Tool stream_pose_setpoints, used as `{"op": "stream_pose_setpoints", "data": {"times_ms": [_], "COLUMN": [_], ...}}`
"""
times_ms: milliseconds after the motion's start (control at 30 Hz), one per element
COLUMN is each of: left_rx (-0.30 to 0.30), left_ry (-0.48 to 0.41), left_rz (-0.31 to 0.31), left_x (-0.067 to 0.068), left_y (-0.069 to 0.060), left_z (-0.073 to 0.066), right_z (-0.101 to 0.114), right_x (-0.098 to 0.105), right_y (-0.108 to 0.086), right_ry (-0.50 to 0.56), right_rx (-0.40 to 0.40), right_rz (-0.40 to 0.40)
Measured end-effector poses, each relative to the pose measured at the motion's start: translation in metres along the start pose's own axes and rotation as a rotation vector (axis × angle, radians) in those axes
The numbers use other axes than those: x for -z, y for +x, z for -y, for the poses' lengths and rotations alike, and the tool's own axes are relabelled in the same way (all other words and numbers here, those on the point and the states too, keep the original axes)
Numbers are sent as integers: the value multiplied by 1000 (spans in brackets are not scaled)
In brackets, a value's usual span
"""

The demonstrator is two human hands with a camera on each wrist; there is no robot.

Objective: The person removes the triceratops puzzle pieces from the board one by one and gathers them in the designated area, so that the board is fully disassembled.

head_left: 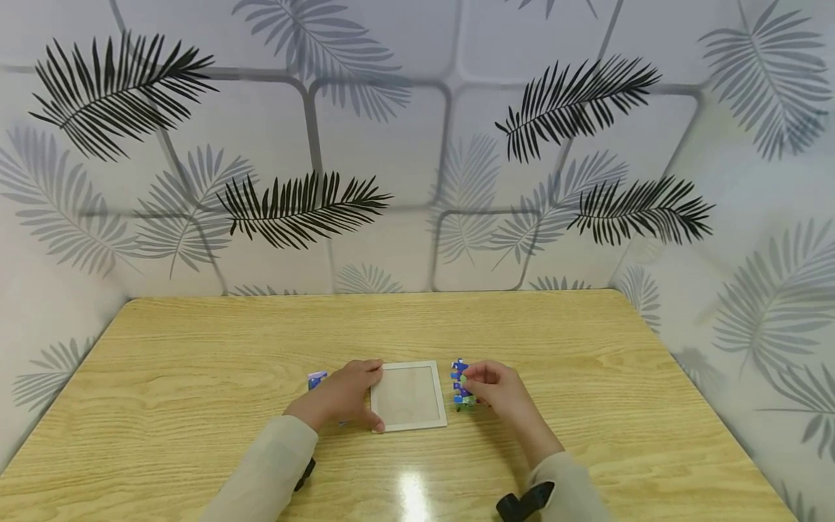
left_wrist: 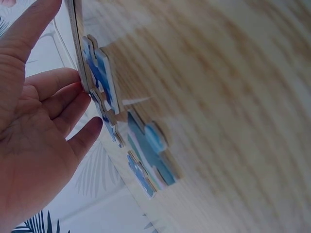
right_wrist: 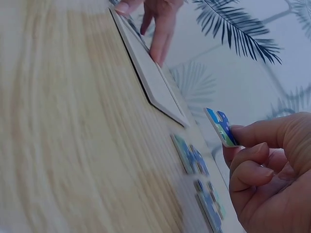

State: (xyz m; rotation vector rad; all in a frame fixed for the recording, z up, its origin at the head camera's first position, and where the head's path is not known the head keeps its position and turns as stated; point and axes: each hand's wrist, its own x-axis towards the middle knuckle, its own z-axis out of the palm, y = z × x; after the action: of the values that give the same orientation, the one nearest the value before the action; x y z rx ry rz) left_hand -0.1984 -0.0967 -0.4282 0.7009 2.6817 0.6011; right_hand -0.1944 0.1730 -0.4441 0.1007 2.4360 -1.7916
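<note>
A white square puzzle frame (head_left: 441,395) lies on the table between the hands, its inside bare. My left hand (head_left: 349,391) rests against its left side, fingers spread and fairly straight, thumb at the near corner. My right hand (head_left: 499,389) pinches a jigsaw piece (right_wrist: 221,127) of blue and green between thumb and fingers, raised above the table. Under and beside that hand lie several more jigsaw pieces (right_wrist: 191,154) to the right of the frame. Other blue jigsaw pieces (left_wrist: 148,150) lie left of the frame, partly hidden by my left hand in the head view.
The light wooden table (head_left: 215,341) extends around the frame on all sides. Behind it stands a pale wall (head_left: 385,254) with a leaf pattern. Dark bands (head_left: 525,502) are strapped at the wrists over light sleeves.
</note>
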Motion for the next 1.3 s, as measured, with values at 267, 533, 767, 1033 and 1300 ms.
{"op": "stream_pose_setpoints", "data": {"times_ms": [267,533,767,1033,1300], "left_rx": [-5,-1,-10,6,3], "left_ry": [11,11,19,8,7], "left_rz": [5,12,2,8,2], "left_x": [0,0,-1,-1,-2], "left_y": [1,1,2,2,2], "left_z": [1,1,2,2,3], "right_z": [-9,-16,-24,-29,-30], "right_x": [32,61,69,68,67], "right_y": [5,12,17,20,20], "right_ry": [-29,-68,-126,-174,-171], "right_rx": [-59,-70,-105,-117,-118], "right_rz": [-33,-51,-60,-97,-123]}}
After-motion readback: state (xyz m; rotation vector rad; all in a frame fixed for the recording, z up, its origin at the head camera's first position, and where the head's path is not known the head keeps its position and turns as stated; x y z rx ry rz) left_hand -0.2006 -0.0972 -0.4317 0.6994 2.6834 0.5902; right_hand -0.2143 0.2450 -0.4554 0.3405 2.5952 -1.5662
